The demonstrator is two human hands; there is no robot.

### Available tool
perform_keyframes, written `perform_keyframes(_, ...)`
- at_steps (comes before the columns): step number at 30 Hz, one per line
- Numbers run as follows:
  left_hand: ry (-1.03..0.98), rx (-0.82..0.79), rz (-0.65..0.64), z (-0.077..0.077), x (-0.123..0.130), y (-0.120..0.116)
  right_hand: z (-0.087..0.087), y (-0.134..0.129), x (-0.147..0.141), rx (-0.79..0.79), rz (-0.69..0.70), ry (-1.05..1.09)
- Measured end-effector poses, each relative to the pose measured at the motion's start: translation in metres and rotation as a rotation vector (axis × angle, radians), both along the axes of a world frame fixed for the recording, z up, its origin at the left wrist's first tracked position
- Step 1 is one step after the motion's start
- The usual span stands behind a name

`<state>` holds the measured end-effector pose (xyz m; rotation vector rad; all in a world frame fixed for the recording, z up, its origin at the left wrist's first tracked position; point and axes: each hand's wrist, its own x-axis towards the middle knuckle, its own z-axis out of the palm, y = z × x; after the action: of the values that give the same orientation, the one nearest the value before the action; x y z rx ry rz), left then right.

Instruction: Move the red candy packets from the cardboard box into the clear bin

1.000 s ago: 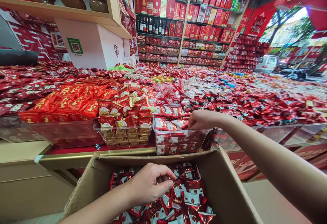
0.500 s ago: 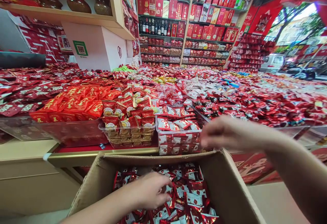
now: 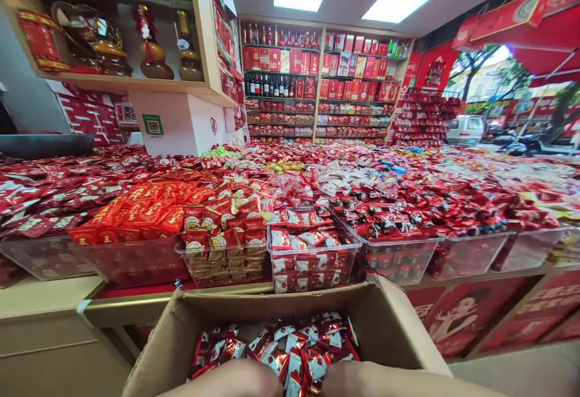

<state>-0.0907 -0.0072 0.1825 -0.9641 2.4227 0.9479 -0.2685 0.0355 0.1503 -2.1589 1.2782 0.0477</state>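
Observation:
An open cardboard box stands in front of me, with many red-and-white wrapped candies inside. My left hand reaches low into it from the left, against the candies. From the right, my right hand comes down to the same pile, a short gap away. The fingers of both hands are hidden at the bottom of the view, so any grip is out of sight. Beyond the box's far edge sits a clear plastic bin of similar red-and-white packets, stacked in rows.
A bin of gold-and-red durian packets and one of bright red packets stand to the left. More clear bins line the counter to the right. Shelves of bottles and boxes rise behind. A cabinet overhangs the left side.
My right hand has come down from beside the clear bin into the cardboard box. My left hand has shifted lower and nearer to me. The camera has tilted up.

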Motion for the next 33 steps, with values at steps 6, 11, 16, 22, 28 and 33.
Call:
perform_keyframes(6,0.352,0.191,0.089,0.066,0.013,-0.018,0.089,-0.013,-0.012,0.064,-0.240,-0.475)
perform_keyframes(11,1.038,0.599,0.411,0.080,0.001,-0.013,0.117,-0.025,-0.007,0.091,-0.353,-0.907)
perform_keyframes(16,1.054,0.619,0.577,0.081,-0.002,-0.010,0.113,-0.033,-0.001,0.183,-0.446,-1.085)
perform_keyframes(22,0.970,0.355,0.492,0.073,0.004,-0.011,0.099,-0.029,0.002,-0.056,-0.378,-1.074)
perform_keyframes(28,0.732,-0.155,0.230,0.064,0.012,-0.012,0.118,-0.017,-0.010,-0.519,-0.252,-0.688)
perform_keyframes(33,0.832,-0.116,0.336,0.070,0.014,-0.020,0.184,-0.039,-0.064,-0.965,-0.416,-0.430)
